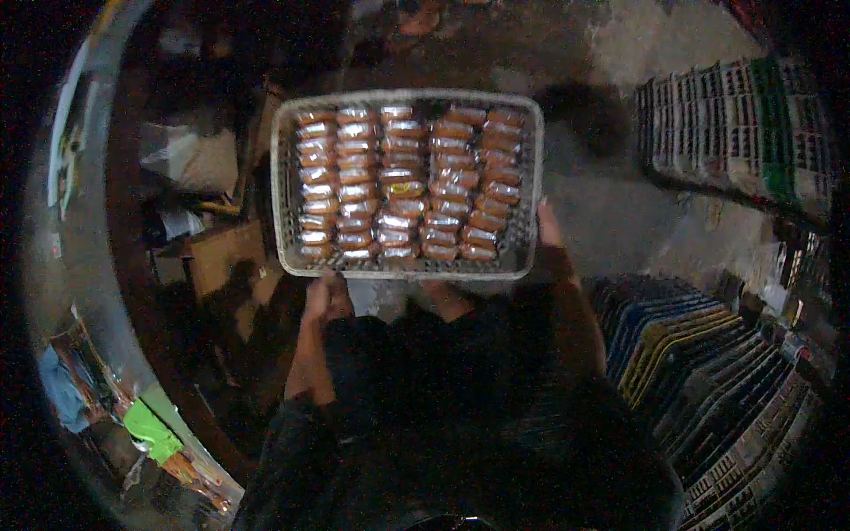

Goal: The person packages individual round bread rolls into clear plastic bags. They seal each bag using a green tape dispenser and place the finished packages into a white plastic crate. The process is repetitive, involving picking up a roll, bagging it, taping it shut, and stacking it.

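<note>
A pale plastic crate (406, 273) with lattice walls is held level in front of my body. Inside it lie rows of small brown packages (401, 159) in shiny clear wrap, perhaps baked goods, set in several columns. One wrapped package (402, 189) near the middle bears a yellow mark. My left hand (325, 299) grips the near rim toward its left corner. On the right side wall, my right hand (548, 224) holds the crate, its fingers partly hidden by the rim. A foot (446, 299) shows just below the crate's near edge.
Stacked crates (724, 129), one of them green, rise at the far right. A second stack of crates (677, 358) stands close on my right. Cardboard boxes (226, 259) lie at left. Beyond a dark edge at the lower left is a person in a green top (151, 430).
</note>
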Demonstrator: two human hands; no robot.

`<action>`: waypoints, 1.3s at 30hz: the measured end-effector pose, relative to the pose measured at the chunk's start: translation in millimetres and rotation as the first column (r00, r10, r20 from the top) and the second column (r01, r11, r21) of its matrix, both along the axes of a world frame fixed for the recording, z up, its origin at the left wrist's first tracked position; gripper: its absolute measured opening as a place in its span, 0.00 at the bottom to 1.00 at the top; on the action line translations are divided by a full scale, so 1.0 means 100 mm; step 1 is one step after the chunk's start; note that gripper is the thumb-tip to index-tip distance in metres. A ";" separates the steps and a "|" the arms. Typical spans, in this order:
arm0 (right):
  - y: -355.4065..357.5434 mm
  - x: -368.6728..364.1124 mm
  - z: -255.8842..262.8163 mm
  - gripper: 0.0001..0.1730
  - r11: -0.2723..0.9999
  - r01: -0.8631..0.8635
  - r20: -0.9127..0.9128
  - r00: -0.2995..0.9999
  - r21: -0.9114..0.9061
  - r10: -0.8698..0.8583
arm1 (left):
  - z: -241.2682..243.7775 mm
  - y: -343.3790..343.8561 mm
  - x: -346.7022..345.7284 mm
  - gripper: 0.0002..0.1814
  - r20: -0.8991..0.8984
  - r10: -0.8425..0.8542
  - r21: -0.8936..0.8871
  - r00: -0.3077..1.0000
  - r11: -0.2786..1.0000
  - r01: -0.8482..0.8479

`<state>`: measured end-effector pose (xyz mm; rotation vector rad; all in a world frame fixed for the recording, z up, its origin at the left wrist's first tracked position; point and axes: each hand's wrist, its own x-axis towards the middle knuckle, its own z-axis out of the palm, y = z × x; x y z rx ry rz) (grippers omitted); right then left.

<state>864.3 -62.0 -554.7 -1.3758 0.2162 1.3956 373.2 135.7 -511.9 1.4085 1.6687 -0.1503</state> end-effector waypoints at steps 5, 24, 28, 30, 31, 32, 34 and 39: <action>-1.15 -0.33 0.64 0.32 0.960 -0.146 0.148 0.972 -0.240 0.185 | 1.20 -1.20 -0.80 0.48 -0.423 -0.386 -0.234 0.820 0.921 0.312; -3.78 -5.24 2.79 0.43 0.743 -0.209 -0.014 0.966 -0.636 0.259 | 1.40 -0.66 -1.58 0.35 0.250 -0.281 -0.167 0.927 0.930 0.327; -3.41 -4.99 3.18 0.46 0.824 -0.420 0.013 0.888 -0.381 0.459 | 1.39 -0.82 -1.94 0.33 0.315 -0.115 -0.261 0.942 0.944 0.203; -3.18 -4.55 3.44 0.47 0.879 -0.331 0.220 0.881 -0.343 0.418 | 1.43 -0.83 -2.19 0.32 0.326 -0.027 -0.290 0.945 0.948 0.127; -3.02 -4.36 3.71 0.45 0.879 -0.017 0.442 0.859 -0.476 0.256 | 1.45 -0.83 -2.34 0.31 0.336 0.023 -0.292 0.942 0.953 0.081; -3.21 -4.21 3.40 0.43 0.901 0.345 0.671 0.737 -0.262 -0.087 | 1.47 -0.87 -2.38 0.30 0.346 0.056 -0.316 0.936 0.947 0.061; -3.38 -3.58 3.75 0.37 0.837 0.521 0.719 0.646 -0.168 -0.258 | 1.56 -0.87 -2.50 0.29 0.370 0.149 -0.317 0.917 0.948 -0.026; -4.37 -2.27 3.29 0.42 0.546 0.810 0.903 0.378 -0.215 -0.206 | 1.79 -0.47 -1.95 0.26 0.567 0.191 -0.180 0.801 0.978 -0.106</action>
